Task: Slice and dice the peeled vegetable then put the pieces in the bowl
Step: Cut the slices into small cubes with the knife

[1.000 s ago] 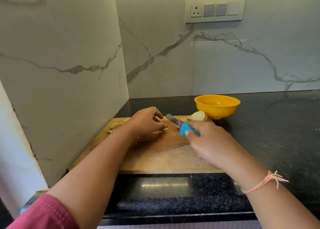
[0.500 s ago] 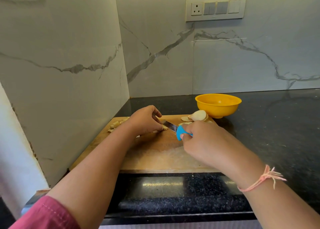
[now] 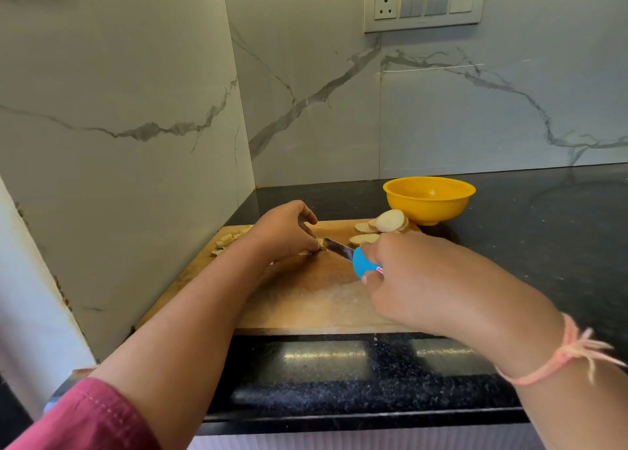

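Moved: knife (image 3: 350, 257) has come down and left, so its tip now meets the left fingertips; left hand (image 3: 282, 232) has stayed put.
Counter (image 3: 543, 245): dark stone, carrying everything below.
Board (image 3: 306, 296): wooden, at the counter's front edge and against the left wall, probably to keep cutting close to the body.
Bowl (image 3: 431, 208): yellow, just beyond the board's far right corner. No pieces show inside; it looks placed ready for the transfer.
Right hand (image 3: 418, 279): fingers wrapped round the blue handle, blade angled left over the board.
Left hand: fingers curled down, tips pressing a pale piece (image 3: 311, 251) to the board, likely steadying it for dicing.
Slices (image 3: 387, 221): leaning stack at the board's far right, near the bowl, apparently not yet diced.
Dice (image 3: 229, 240): small heap at the far left, clear of the blade.
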`<move>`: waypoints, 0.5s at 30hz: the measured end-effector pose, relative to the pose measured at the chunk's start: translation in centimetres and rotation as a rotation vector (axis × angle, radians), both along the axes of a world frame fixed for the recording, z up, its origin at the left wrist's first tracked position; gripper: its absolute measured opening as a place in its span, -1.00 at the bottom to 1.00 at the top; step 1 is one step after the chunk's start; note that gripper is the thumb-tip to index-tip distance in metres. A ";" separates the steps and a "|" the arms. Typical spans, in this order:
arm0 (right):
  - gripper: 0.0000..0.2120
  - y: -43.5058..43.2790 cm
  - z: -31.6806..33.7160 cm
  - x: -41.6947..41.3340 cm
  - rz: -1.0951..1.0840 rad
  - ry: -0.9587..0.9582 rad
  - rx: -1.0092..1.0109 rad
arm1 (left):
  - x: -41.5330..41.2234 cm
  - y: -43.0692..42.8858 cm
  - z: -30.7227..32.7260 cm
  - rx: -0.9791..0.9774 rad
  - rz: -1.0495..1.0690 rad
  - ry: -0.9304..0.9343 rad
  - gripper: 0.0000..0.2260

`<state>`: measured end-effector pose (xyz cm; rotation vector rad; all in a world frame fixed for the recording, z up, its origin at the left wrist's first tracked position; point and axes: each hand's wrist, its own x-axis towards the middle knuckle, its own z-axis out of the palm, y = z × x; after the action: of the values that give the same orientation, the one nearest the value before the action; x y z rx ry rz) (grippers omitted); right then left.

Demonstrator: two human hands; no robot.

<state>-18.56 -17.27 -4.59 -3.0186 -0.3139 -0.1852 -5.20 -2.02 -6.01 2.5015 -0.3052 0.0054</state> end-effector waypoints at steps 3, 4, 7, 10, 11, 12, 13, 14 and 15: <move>-0.72 -0.8 0.4 -1.1 -0.001 0.010 -0.024 | -0.2 -0.1 0.0 0.018 -0.069 0.013 -0.63; -0.71 -1.1 0.6 -1.5 -0.004 0.010 -0.017 | -0.4 -0.1 0.0 0.031 -0.098 0.021 -0.64; -0.67 -2.1 0.8 -2.0 -0.039 0.003 0.085 | -0.6 0.0 0.0 0.063 -0.144 0.004 -0.69; -0.65 -2.6 0.5 -1.7 -0.109 -0.046 0.198 | -0.7 -0.1 -0.1 0.100 -0.135 -0.064 -0.74; -0.65 -2.6 0.2 -1.6 -0.126 -0.059 0.218 | -0.7 -0.3 -0.1 0.116 -0.124 -0.082 -0.75; -0.65 -2.4 -0.1 -1.4 -0.134 -0.063 0.233 | -0.7 -0.5 -0.2 0.132 -0.109 -0.100 -0.76; -0.64 -2.2 -0.4 -1.2 -0.139 -0.058 0.243 | -0.8 -0.7 -0.3 0.149 -0.090 -0.119 -0.77; -0.64 -1.9 -0.7 -1.0 -0.141 -0.046 0.250 | -0.8 -0.9 -0.5 0.169 -0.068 -0.142 -0.78; -0.64 -1.5 -1.0 -0.7 -0.143 -0.034 0.253 | -0.8 -1.1 -0.5 0.189 -0.041 -0.164 -0.78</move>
<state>-19.29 -18.79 -5.61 -2.7889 -0.0702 -0.2659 -6.00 -3.13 -6.56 2.6869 -0.4427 0.1733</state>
